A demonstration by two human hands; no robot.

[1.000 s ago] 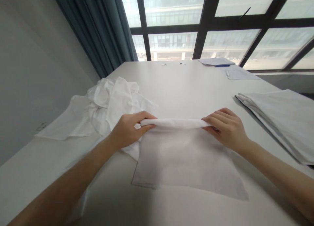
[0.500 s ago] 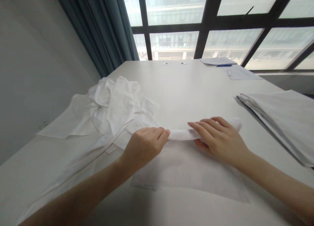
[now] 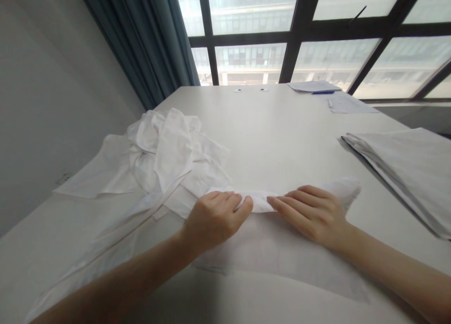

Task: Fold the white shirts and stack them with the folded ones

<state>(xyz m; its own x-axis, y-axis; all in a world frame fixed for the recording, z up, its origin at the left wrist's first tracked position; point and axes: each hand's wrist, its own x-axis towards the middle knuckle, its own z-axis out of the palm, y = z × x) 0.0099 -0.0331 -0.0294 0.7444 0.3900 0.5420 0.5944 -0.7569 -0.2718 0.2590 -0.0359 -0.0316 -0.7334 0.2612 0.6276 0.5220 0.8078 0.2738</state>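
Observation:
A thin white cloth (image 3: 275, 249) lies on the table in front of me, its far edge turned over into a narrow folded band. My left hand (image 3: 214, 218) is closed on the left part of that band, thumb on the near side and fingers curled over. At the band's right part, my right hand (image 3: 312, 213) grips it with fingers stretched leftward over the top; the thumb is hidden. A loose end of the band sticks out beyond the right hand. Between the two hands a short crumpled stretch of the fold shows.
A heap of crumpled white cloth (image 3: 172, 150) lies to the left, trailing toward me. Folded white fabric (image 3: 412, 169) with a dark edge sits at the right. Papers (image 3: 313, 86) and a blue pen (image 3: 323, 92) lie at the table's (image 3: 275, 131) far end, before the window.
Both hands have come slightly nearer to me with the folded edge. The gap between them has narrowed, and the band's right end now spreads wider.

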